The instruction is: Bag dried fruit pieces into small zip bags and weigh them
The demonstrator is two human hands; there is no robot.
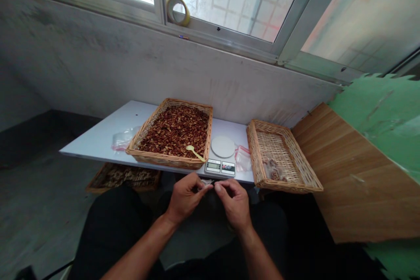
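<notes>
One head-worn view looks forward and down from above the person's lap (pixel 114 232), with the left hand (pixel 185 199) and right hand (pixel 233 203) close below, the white tabletop (pixel 98 142) just beyond, and a window frame (pixel 229 43) along the top.

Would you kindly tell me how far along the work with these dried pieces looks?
Early on, it seems. Done: a small pile of bagged pieces lies in the right basket. In hand: the left hand and right hand pinch what looks like a small clear bag. Left: the full basket is heaped with pieces.
</notes>
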